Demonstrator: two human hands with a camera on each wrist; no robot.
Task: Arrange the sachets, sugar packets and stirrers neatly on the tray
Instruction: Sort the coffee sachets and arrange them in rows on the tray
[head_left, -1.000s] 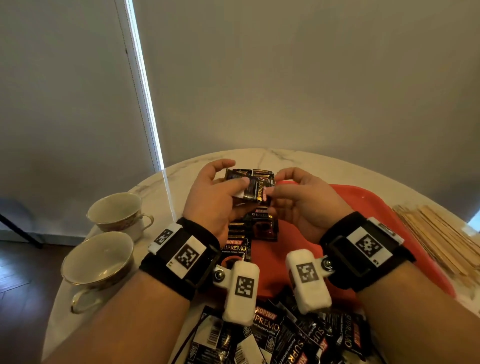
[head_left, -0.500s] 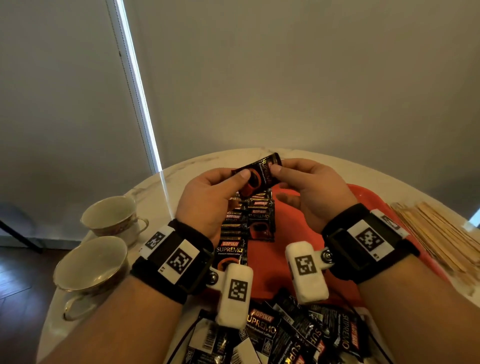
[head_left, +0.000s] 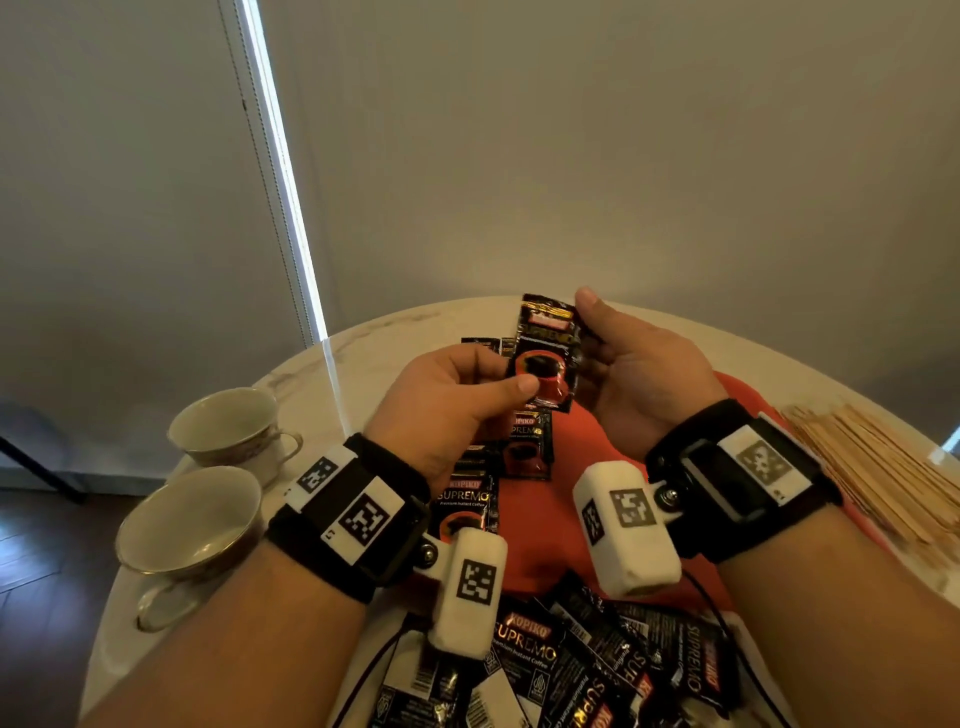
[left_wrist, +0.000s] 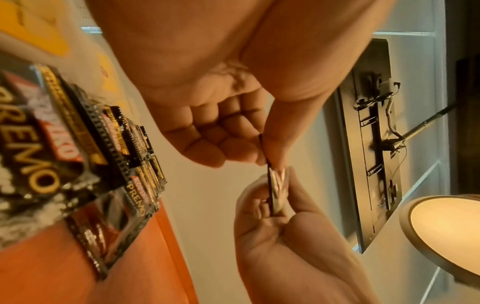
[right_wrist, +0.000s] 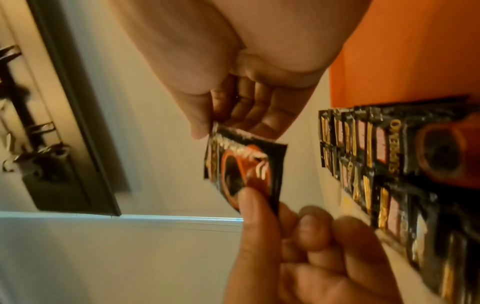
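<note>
Both hands hold one black coffee sachet (head_left: 546, 353) upright above the far end of the red tray (head_left: 566, 525). My left hand (head_left: 467, 400) pinches its lower end between thumb and fingers. My right hand (head_left: 623, 358) pinches its upper right edge. The same sachet (right_wrist: 244, 164) shows face-on in the right wrist view and edge-on as a thin sachet (left_wrist: 275, 191) in the left wrist view. A row of overlapping sachets (head_left: 498, 452) lies along the tray's left side. A loose pile of sachets (head_left: 582, 670) sits at the near edge. Wooden stirrers (head_left: 878, 478) lie to the right.
Two empty teacups (head_left: 228, 431) (head_left: 187, 525) stand on the white marble table (head_left: 363, 338) at the left. The round table's far edge is just beyond the hands, with a grey wall behind.
The sachet has been lifted off the row and turned from lying flat with its back up to standing upright with its printed front toward me. Both hands rose with it.
</note>
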